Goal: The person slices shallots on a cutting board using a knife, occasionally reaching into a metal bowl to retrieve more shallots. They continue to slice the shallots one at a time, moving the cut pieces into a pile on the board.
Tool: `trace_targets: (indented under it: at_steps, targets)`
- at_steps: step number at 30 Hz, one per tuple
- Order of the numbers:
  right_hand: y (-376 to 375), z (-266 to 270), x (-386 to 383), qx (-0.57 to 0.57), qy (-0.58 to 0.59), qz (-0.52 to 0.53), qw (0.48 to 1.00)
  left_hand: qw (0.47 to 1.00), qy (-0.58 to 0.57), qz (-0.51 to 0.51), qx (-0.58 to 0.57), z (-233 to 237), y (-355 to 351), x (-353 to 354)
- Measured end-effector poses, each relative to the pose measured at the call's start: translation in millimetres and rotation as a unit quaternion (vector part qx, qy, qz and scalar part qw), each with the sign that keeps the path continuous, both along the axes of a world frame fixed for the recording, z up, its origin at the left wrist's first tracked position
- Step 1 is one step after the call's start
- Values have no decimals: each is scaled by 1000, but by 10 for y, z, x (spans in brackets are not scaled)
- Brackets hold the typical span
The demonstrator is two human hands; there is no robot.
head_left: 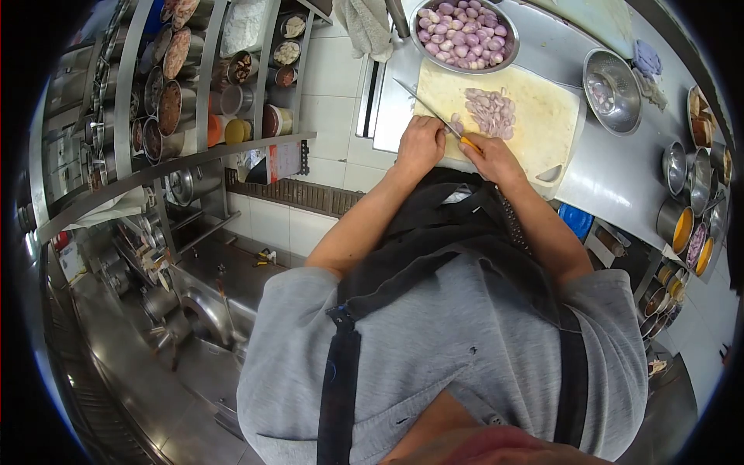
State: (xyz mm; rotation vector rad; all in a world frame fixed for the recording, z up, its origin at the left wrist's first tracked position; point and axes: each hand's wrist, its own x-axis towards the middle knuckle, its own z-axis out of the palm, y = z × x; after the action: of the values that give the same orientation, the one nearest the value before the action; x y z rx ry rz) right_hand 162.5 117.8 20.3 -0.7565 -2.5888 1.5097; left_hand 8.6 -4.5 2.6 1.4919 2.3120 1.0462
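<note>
A knife (424, 103) with a yellow handle lies slantwise over the near left part of the cutting board (539, 101). My right hand (496, 160) is wrapped round its handle. My left hand (422, 143) is closed beside the blade at the board's near left edge; what its fingers hold, if anything, is hidden. A few pale slices lie by the blade. Sliced shallots (491, 113) form a loose pile in the middle of the board. Behind them, a steel bowl (512, 56) full of whole peeled shallots (463, 32) overlaps the board's far edge.
A perforated steel bowl (626, 101) stands right of the board on the steel counter (604, 174). Metal bowls and pots (671, 219) line the far right. On the left, a rack (124, 93) holds food containers. A towel (364, 27) hangs at the counter's far left.
</note>
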Motion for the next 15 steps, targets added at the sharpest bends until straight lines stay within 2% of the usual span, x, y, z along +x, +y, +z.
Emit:
trace_targets:
  at_steps: [3, 5, 7, 9, 11, 15]
  targets:
    - [-7, 11, 45, 12, 10, -13, 1000, 1000, -2, -5, -12, 12, 61, 16]
    - [9, 86, 120, -8, -21, -36, 999, 999, 12, -10, 52, 31, 65, 40]
    - [1, 112, 159, -29, -53, -57, 997, 999, 8, -32, 33, 33, 39, 16]
    - [7, 111, 184, 10, -21, -38, 999, 998, 5, -58, 18, 41, 54, 20]
    - [-25, 109, 173, 14, -9, -41, 999, 999, 2, 7, -40, 55, 53, 53]
    - [-80, 77, 131, -1, -13, -37, 999, 995, -63, 51, -58, -10, 51, 138]
